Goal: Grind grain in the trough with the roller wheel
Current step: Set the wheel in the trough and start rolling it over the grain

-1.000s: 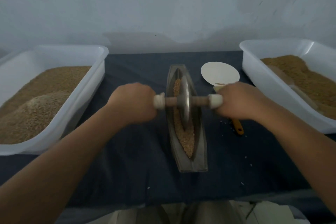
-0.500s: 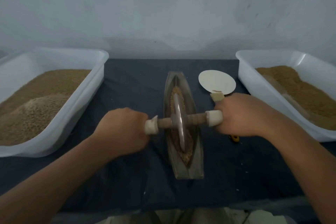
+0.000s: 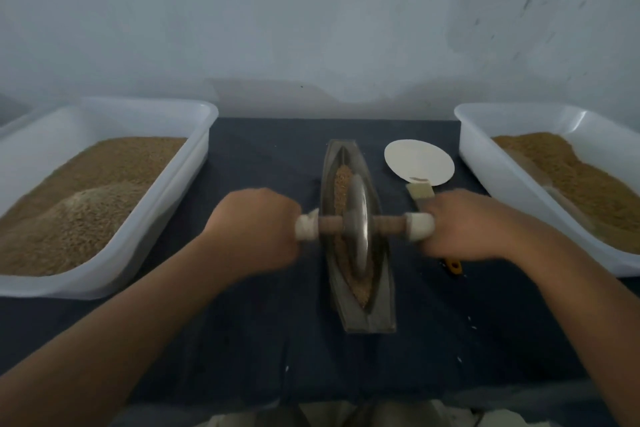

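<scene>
Your left hand (image 3: 256, 229) and right hand (image 3: 464, 224) each grip one end of the roller wheel (image 3: 358, 225), which stands between them in the grain (image 3: 341, 180) inside the trough (image 3: 384, 302).

Dark cloth (image 3: 263, 156) covers the table under everything. White tub (image 3: 173, 204) outboard of the left hand (image 3: 256, 229), filled with brown granular material heaped toward the near end. Second white tub (image 3: 502, 204) outboard of the right hand (image 3: 464, 225), fill darker brown. Round white disc (image 3: 419, 162) lies flat beyond the right hand. Brush (image 3: 418, 192): bristles just beyond that hand, touching the disc edge; yellow handle end shows on its near side. Pale wall (image 3: 311, 28) behind.
</scene>
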### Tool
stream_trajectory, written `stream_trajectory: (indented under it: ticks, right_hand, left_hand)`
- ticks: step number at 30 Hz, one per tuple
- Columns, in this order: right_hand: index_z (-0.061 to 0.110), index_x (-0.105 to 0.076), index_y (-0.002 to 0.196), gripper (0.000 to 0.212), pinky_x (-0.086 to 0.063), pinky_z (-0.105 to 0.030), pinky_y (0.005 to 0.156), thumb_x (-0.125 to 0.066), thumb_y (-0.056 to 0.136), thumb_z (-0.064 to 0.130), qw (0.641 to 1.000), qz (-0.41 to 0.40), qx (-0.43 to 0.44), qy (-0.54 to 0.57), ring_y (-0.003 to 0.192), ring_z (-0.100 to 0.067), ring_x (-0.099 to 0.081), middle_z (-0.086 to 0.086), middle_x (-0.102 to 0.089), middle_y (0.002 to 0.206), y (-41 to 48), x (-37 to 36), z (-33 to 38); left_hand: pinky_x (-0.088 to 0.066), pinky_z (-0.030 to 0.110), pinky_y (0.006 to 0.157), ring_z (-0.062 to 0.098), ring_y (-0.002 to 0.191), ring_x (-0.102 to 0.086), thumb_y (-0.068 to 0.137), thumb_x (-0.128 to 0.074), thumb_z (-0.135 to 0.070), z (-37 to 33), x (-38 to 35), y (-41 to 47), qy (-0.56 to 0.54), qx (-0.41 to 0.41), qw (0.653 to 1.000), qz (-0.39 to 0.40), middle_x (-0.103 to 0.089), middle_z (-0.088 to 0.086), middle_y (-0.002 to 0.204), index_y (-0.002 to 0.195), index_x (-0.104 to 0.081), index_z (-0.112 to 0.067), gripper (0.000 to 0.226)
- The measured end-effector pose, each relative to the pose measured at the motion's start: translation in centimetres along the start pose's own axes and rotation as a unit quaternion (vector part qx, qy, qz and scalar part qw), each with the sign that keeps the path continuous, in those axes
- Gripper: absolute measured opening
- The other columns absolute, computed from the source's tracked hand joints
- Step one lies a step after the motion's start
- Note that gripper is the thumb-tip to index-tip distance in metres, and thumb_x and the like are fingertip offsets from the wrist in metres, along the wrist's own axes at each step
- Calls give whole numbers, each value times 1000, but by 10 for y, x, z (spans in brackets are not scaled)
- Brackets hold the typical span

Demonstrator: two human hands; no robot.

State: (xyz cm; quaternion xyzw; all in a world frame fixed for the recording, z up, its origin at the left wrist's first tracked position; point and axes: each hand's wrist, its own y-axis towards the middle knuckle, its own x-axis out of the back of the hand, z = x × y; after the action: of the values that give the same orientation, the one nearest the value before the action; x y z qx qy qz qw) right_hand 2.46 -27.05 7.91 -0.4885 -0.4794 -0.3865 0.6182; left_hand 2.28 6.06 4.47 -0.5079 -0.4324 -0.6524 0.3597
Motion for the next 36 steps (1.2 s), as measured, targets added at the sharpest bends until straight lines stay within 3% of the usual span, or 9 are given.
stream_trajectory:
  ticks: [2, 5, 8, 14, 17, 19, 26, 33, 36]
  right_hand:
    - [35, -64, 71, 34, -43, -27, 47, -53, 58, 64, 1000, -26, 10, -12, 58, -1, -62, 14, -66, 66, -1, -3, -2]
    - [29, -62, 67, 27, -47, -31, 51, -60, 74, 55, 989, -139, -20, -53, 60, -10, -58, 7, -61, 64, 34, 1, 7]
    - [24, -57, 67, 26, -49, -32, 54, -58, 81, 46, 970, -229, -46, -61, 58, -16, -54, 6, -57, 63, 70, 11, 12]
    - [26, -69, 75, 20, -54, -34, 61, -66, 83, 44, 997, -56, -49, -30, 69, -16, -65, 3, -68, 73, 61, 16, 5]
    - [32, -70, 78, 21, -53, -31, 57, -71, 65, 49, 997, 59, -34, 42, 65, -9, -69, 6, -71, 72, 22, 6, -2]
    - [34, -69, 79, 23, -53, -30, 57, -72, 63, 51, 996, 64, -28, 55, 65, -7, -68, 7, -71, 74, 12, -4, -5]
    - [26, -59, 69, 25, -50, -33, 58, -61, 84, 46, 974, -211, -66, -45, 63, -17, -56, 5, -61, 68, 76, 7, 10]
    - [32, -69, 73, 21, -47, -29, 54, -67, 67, 51, 999, 45, -21, 18, 60, -8, -66, 9, -69, 66, 21, 11, 4]
    - [35, -68, 74, 26, -46, -28, 51, -61, 59, 57, 998, 40, -11, 36, 63, 2, -65, 22, -68, 71, 10, 1, 0]
  left_hand:
    - [-25, 21, 44, 6, 44, -44, 71, -59, -54, 3, -5, -5, -6, 5, 1000, -11, -47, -12, 51, 59, -48, -30, 28]
    - [-42, 27, 52, 13, 56, -56, 75, -60, -49, 5, -4, 34, -40, 59, 996, 55, -59, -9, 64, 66, -56, -27, 24]
    - [-46, 32, 60, 17, 62, -57, 77, -64, -48, 9, -1, 83, -37, 113, 992, 39, -63, -5, 73, 71, -60, -24, 25]
    - [-45, 31, 58, 17, 63, -58, 79, -60, -48, 3, 6, 62, -23, 63, 997, 46, -62, -7, 72, 72, -59, -25, 24]
    - [-36, 26, 50, 9, 55, -54, 72, -56, -48, 6, 12, 24, -32, -8, 996, 79, -57, -10, 61, 64, -56, -28, 22]
    - [-31, 23, 47, 8, 50, -51, 69, -53, -50, 4, 8, 18, -9, -13, 999, 49, -54, -11, 55, 60, -54, -28, 24]
    - [-48, 33, 62, 19, 66, -61, 85, -62, -51, 10, 5, 90, -50, 94, 993, 50, -64, -4, 75, 72, -63, -25, 29]
    - [-40, 25, 50, 8, 56, -54, 73, -54, -51, 9, 3, 20, -55, 4, 996, 64, -58, -11, 62, 65, -58, -29, 24]
    - [-31, 23, 46, 6, 50, -50, 73, -54, -55, 9, -6, 14, -28, 10, 999, 39, -54, -12, 57, 64, -56, -30, 27]
